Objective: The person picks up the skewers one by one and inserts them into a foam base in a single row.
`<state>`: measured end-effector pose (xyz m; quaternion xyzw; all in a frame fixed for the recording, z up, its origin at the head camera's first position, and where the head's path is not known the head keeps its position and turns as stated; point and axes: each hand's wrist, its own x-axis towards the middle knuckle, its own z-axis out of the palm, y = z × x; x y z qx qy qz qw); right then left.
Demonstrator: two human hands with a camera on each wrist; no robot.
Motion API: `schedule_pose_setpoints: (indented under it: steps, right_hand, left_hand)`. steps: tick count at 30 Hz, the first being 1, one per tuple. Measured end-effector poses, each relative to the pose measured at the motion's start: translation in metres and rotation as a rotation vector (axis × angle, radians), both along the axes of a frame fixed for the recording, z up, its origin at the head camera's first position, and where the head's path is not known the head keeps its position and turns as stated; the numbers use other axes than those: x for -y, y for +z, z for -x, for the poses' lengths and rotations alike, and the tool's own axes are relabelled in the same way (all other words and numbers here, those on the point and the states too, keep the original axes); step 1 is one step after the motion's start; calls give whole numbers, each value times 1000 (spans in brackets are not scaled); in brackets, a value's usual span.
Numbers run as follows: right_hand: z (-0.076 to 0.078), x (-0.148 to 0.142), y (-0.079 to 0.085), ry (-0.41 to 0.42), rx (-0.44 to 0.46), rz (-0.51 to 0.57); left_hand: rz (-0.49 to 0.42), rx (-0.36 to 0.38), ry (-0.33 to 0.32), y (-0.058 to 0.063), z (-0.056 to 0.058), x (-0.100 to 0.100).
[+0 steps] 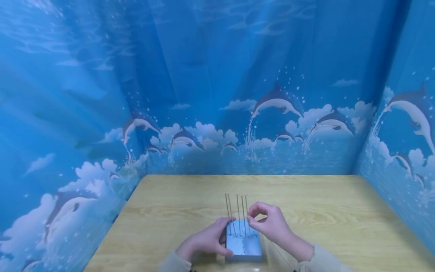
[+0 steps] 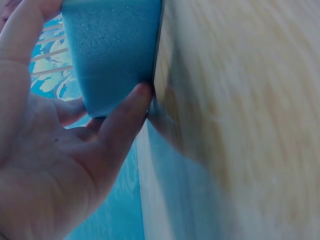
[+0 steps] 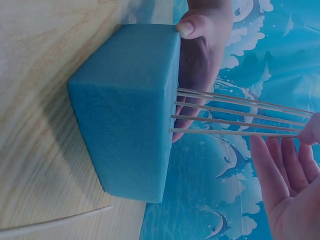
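A light blue foam block [image 1: 243, 248] rests on the table with several thin wooden sticks [image 1: 238, 211] standing upright in its top, which is dotted with small holes. My left hand [image 1: 208, 238] holds the block by its left side, thumb at the near corner and fingers at the far side. In the left wrist view the thumb presses the lower edge of the foam block [image 2: 112, 55]. The rightmost stick [image 3: 225, 132] stands in the block, and my right hand [image 1: 272, 223] pinches it between thumb and fingers, above the foam.
One loose stick [image 1: 283, 255] lies on the wooden table [image 1: 170, 200], beside the right forearm. Blue curtains [image 1: 210, 75] printed with dolphins and clouds hang behind the table and along both sides.
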<state>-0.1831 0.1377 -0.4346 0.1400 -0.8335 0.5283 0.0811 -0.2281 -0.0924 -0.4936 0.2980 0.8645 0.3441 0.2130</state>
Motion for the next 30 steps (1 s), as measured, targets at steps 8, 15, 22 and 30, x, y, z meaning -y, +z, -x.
schedule_pose_setpoints:
  steps: [8,15,22,30]
  right_hand:
    - [-2,1,-3,-16,11,-12]
    - [-2,-2,-8,4,15,26]
    - [-2,-7,-8,29,82,87]
    - [0,-6,-4,56,75,84]
  left_hand:
    - [-34,9,-15,-3,-4,2]
    - [-43,-45,-58,-5,-4,4]
    - [-35,-18,-24,-7,-6,1]
    - [-27,-22,-8,-2,-3,2]
